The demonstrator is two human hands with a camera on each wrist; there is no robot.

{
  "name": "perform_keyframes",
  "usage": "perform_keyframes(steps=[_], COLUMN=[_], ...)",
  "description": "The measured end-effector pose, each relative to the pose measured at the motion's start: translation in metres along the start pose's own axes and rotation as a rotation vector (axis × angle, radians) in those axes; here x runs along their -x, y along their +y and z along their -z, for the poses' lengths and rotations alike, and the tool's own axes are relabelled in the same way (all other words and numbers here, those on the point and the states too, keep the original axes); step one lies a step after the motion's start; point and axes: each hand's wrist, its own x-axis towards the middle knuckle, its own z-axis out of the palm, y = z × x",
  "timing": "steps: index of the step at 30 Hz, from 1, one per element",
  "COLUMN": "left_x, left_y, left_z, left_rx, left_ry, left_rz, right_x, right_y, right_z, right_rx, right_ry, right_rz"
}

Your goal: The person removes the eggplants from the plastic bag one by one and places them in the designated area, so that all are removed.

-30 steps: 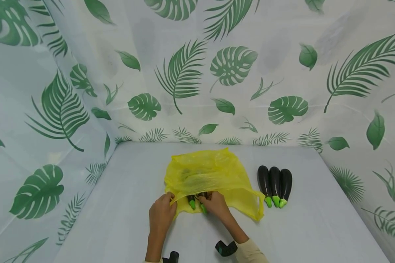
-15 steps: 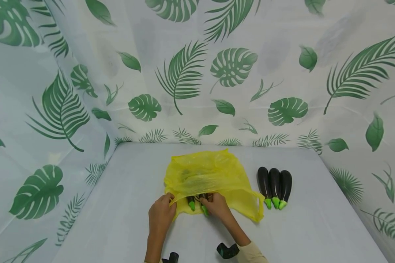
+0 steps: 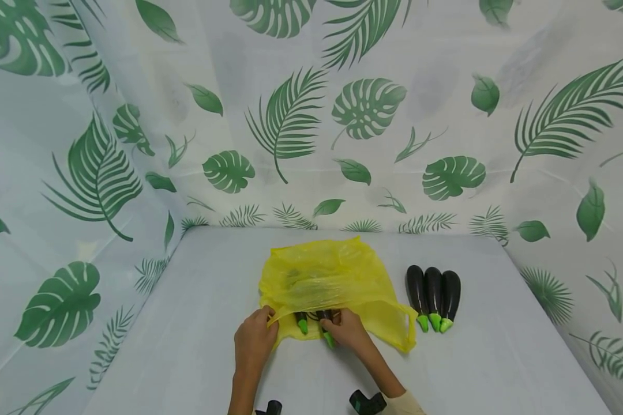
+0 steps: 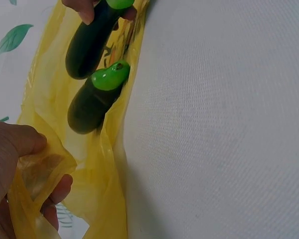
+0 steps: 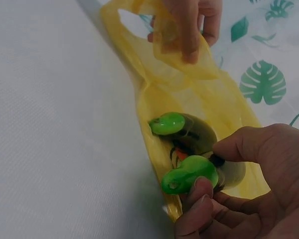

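Note:
A yellow plastic bag [image 3: 322,265] lies on the table with its mouth toward me. My left hand [image 3: 254,340] pinches the left side of the bag's mouth and lifts it; in the left wrist view, thin plastic shows between thumb and fingers. At the opening, my right hand [image 3: 350,331] grips a dark eggplant [image 4: 84,52] near its bright green stem end. Beside it, a second eggplant [image 4: 87,109] lies inside the bag, its green cap [image 5: 168,123] at the mouth. The yellow plastic covers the far ends of both in the head view.
Three more eggplants [image 3: 434,294] lie side by side right of the bag, green caps toward me. The bag's right handle loop [image 3: 410,331] spreads toward them. A leaf-patterned sheet [image 3: 311,115] rises behind the white table [image 3: 187,323].
My right hand has shifted slightly toward me and to the right with its eggplant, so more of the eggplant shows at the bag's mouth. My left hand has stayed in place.

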Motion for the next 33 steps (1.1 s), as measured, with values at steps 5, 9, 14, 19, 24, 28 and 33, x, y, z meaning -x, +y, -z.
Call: perform_keyframes(steps=[5, 9, 14, 19, 24, 28, 33], left_x=[0.0, -0.001, -0.001, 0.0, 0.001, 0.0, 0.0], left_y=[-0.001, -0.002, -0.002, -0.001, 0.0, 0.001, 0.001], left_z=[-0.001, -0.001, -0.001, -0.001, 0.001, 0.001, 0.0], left_rx=[-0.001, -0.004, -0.003, -0.003, -0.011, -0.014, -0.01], left_ry=[0.015, 0.034, 0.036, 0.02, 0.028, 0.024, 0.015], left_rz=[-0.007, -0.023, -0.025, -0.013, -0.016, -0.015, -0.014], right_x=[0.005, 0.01, 0.013, 0.016, 0.019, 0.022, 0.026], right_y=[0.002, 0.002, 0.005, 0.011, 0.016, 0.016, 0.018], right_z=[0.006, 0.014, 0.025, 0.033, 0.038, 0.044, 0.051], right_rx=[0.013, 0.037, 0.006, -0.003, -0.008, -0.004, 0.023], right_ry=[-0.02, -0.051, -0.143, -0.221, -0.287, -0.334, -0.389], right_rz=[0.036, 0.083, 0.125, 0.159, 0.166, 0.196, 0.246])
